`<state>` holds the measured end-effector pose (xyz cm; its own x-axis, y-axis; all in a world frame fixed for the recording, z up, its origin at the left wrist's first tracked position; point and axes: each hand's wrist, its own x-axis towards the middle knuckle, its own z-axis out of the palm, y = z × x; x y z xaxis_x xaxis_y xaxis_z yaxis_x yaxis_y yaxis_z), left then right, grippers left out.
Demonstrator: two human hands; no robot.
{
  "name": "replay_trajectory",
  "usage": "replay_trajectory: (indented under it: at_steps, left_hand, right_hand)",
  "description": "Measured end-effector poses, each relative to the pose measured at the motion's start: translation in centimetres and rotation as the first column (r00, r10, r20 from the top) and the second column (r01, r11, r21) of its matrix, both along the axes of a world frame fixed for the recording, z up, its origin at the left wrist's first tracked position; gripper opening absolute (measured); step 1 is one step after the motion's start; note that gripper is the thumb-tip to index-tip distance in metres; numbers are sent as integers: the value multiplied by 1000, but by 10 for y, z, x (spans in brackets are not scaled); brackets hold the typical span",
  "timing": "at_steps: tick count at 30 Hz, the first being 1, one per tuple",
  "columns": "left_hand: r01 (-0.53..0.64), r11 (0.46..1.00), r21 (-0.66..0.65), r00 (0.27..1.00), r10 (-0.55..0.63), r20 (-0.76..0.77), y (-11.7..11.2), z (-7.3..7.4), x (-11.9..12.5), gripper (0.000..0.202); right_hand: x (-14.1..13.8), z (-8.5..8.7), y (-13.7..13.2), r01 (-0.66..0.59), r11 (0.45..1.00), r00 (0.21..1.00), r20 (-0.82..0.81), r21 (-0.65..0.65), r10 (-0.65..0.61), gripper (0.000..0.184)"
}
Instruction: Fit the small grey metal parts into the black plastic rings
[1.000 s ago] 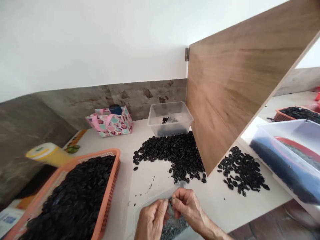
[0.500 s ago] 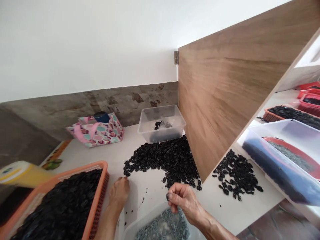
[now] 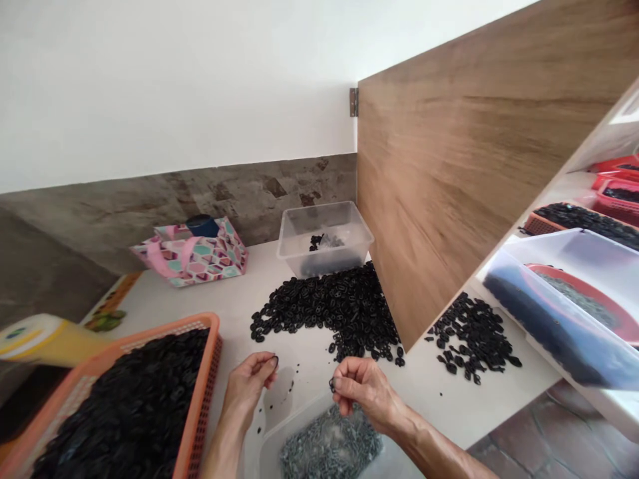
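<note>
My left hand [image 3: 248, 384] is closed in a pinch, a small black oval piece [image 3: 276, 360] at its fingertips. Across from it, my right hand [image 3: 367, 391] pinches a small dark ring-like piece [image 3: 332, 384] between thumb and forefinger; its exact kind is too small to make out. Below the right hand stands a translucent tub of small grey metal parts [image 3: 329, 444]. Just beyond both hands spreads a pile of black oval pieces with holes [image 3: 329, 306] on the white table [image 3: 294, 346].
An orange basket [image 3: 212, 356] heaped with black pieces stands at left, beside a yellow cylinder [image 3: 54, 339]. Behind are a patterned bag [image 3: 214, 259] and a clear bin [image 3: 327, 233]. A hinged wooden panel [image 3: 474, 153] juts in at right, with a second black pile [image 3: 472, 336] past it.
My left hand has come away from the left edge of the pile, moving right toward my right hand, with a black oval piece now visible in its fingers. The right hand keeps its pinch.
</note>
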<state>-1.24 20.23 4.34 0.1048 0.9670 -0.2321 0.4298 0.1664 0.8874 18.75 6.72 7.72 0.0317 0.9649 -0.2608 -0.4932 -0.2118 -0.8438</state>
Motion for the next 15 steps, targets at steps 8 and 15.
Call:
replay_trajectory:
  at_steps: [8, 15]
  left_hand:
    - [-5, 984, -180, 854, 98, 511, -100, 45, 19, 44]
    - [-129, 951, -282, 787, 272, 554, -140, 61, 34, 41]
  right_hand:
    - [-4, 7, -19, -12, 999, 997, -69, 35, 14, 52]
    - [-9, 12, -35, 35, 994, 995, -100, 108, -25, 47]
